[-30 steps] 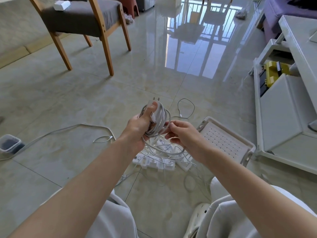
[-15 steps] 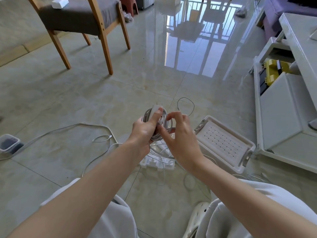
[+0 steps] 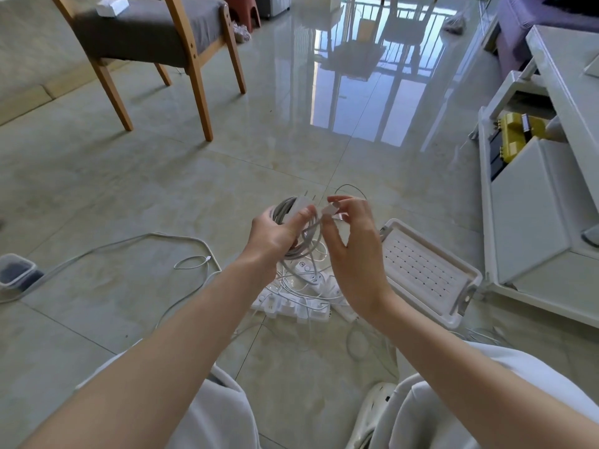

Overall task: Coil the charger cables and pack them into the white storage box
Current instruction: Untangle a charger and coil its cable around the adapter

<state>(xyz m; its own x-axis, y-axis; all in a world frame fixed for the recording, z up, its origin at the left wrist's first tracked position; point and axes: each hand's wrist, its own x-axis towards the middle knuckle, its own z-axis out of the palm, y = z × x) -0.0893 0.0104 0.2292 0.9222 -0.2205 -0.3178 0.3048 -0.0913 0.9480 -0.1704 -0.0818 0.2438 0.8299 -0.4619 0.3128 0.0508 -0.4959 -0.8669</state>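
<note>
Hands meet over a tiled floor (image 3: pixel 129 189). The left hand (image 3: pixel 274 233) is curled round a coil (image 3: pixel 283 209) of grey-white cable, its thumb pressing a white charger (image 3: pixel 299 204) against the loops. The right hand (image 3: pixel 356 257) pinches the cable's free end (image 3: pixel 330 209) between thumb and forefinger, just beside the coil; its other fingers are spread loosely. A short run of cable links that end to the coil.

Below the hands, on the floor, lie white power strips (image 3: pixel 291 307) tangled with thin white leads. The white box (image 3: pixel 424 270), perforated across its flat face and with latches at its rim, sits on the floor just right of the strips, near the right wrist. A loose cable (image 3: pixel 152 235) trails across the tiles to the left. A clear tub (image 3: pixel 16 273) sits at the left edge. A wooden chair (image 3: pixel 152 37) stands well beyond, and a yellow case (image 3: pixel 515 134) rests in a white cabinet (image 3: pixel 525 222) on the right.
</note>
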